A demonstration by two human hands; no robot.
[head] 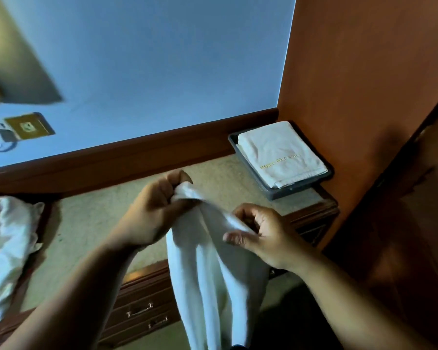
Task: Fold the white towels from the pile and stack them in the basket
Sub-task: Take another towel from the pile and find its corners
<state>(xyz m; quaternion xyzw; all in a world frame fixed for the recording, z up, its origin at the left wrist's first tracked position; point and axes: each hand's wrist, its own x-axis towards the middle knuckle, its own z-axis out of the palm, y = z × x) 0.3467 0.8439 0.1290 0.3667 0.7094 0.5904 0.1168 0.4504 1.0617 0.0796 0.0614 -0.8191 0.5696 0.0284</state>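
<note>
A white towel (213, 279) hangs in front of me over the desk's front edge. My left hand (154, 210) grips its top corner in a fist. My right hand (258, 233) pinches the towel's upper edge a little lower and to the right. A dark grey basket (300, 186) sits at the desk's back right corner with a folded white towel (281, 152) bearing gold lettering in it. The pile of crumpled white towels (8, 248) lies at the left edge of the view.
The wooden desk (94, 218) has a beige top and drawers (139, 311) with metal handles below. A pale wall with a wall plate (29, 126) stands behind, an orange-brown wall (352, 72) to the right, and a dark wooden panel (415, 236) at far right.
</note>
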